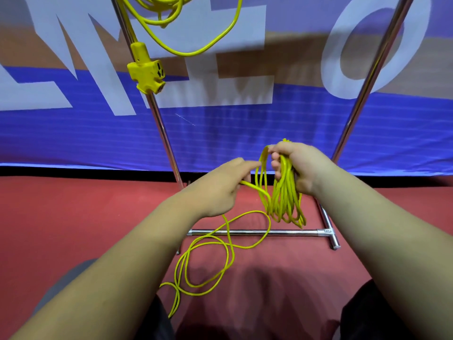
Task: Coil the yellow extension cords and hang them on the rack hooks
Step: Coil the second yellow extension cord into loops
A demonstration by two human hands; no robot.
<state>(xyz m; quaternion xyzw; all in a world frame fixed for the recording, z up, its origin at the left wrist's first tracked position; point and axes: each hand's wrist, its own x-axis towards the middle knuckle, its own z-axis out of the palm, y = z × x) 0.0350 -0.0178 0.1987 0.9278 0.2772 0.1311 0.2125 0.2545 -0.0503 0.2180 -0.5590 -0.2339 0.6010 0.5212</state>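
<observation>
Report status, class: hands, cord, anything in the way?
Right hand grips coil. Left hand pinches loose cord; rest lies on floor. Nothing in the way.

Red floor, blue banner with large white letters, black strip along its foot

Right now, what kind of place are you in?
Probably a sports hall or event venue: a smooth red floor, a long blue banner with huge white letters along its edge, and a shiny metal rack holding a hanging yellow extension cord.
</observation>
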